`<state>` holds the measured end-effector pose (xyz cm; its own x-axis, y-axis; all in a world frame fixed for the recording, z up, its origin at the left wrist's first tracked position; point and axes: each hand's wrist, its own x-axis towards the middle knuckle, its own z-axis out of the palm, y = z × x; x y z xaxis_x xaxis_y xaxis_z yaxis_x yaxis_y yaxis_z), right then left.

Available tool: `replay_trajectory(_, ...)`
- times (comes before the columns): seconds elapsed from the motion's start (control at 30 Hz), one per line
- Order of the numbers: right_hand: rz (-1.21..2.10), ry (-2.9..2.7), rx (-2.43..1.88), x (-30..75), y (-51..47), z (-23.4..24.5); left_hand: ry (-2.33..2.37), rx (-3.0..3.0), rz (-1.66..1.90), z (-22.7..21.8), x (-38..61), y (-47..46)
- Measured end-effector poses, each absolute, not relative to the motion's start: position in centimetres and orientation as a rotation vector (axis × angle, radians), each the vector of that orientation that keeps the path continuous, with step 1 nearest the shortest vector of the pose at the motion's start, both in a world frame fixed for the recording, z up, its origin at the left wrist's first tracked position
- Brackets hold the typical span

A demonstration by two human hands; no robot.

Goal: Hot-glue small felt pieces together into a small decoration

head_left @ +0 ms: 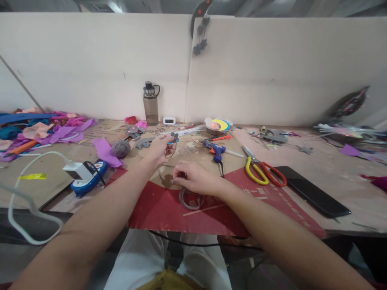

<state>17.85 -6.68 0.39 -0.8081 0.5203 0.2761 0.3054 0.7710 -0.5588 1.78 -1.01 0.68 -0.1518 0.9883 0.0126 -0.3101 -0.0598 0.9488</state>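
Head view shows the red printed board (163, 211) before me, the largest thing near my hands. My right hand (195, 177) is curled above it (whether it pinches a strand, I cannot tell). My left hand (161, 149) grasps, at its fingertips, something small. Under the right hand lies the transparent coil (190, 207), still wound. Smallest is the grey felt cutout (174, 136) in left fingers: shaping looks done, joining, I judge, unfinished.
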Motion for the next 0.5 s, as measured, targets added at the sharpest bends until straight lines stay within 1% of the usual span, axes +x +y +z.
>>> replay_trajectory(0.13, 0.563, -2.391, -0.811, 18.4, -5.4, 0.1, 1.134, 0.928, 1.438, 0.9, 2.2, -1.5)
replay_trajectory(0.27, 0.578, -2.421, -0.863, 18.9, -4.1, -0.8, 1.157, 0.956, 1.417, 0.6, 2.2, -1.5)
replay_trajectory(0.4, 0.586, -2.385, -0.915, 19.1, -3.4, -1.6, 1.156, 0.904, 1.525, 0.8, 1.2, -0.8)
replay_trajectory(0.5, 0.526, -2.304, -0.937, 19.2, -2.9, -1.9, 1.156, 0.844, 1.608, 1.2, 0.5, -0.5)
